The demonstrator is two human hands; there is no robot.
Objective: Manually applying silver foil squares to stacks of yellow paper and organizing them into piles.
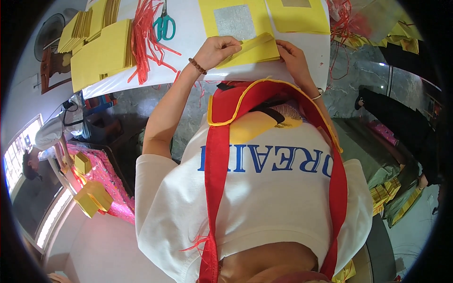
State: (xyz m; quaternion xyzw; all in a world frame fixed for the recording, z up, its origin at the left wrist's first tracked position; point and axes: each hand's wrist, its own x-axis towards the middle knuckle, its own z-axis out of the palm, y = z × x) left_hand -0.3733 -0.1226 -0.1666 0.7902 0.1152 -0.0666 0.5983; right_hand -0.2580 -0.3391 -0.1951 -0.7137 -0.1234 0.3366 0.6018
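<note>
At the table's near edge, a sheet of yellow paper (257, 53) has its upper side folded or curled over. My left hand (220, 50) pinches its left part between thumb and fingers. My right hand (293, 57) holds the right edge, its fingers partly behind the paper. Just beyond lie a yellow sheet with a silver square (234, 22) and, to its right, another yellow sheet (302, 21). Whether the paper in my hands is joined to the silver-squared sheet, I cannot tell.
On the white table (186, 35) lie red plastic strips (143, 40), teal-handled scissors (164, 27) and stacks of folded yellow paper (104, 52). More red strips (339, 16) hang at the right. Another person (51, 133) works at a pink-covered table (106, 165) at left.
</note>
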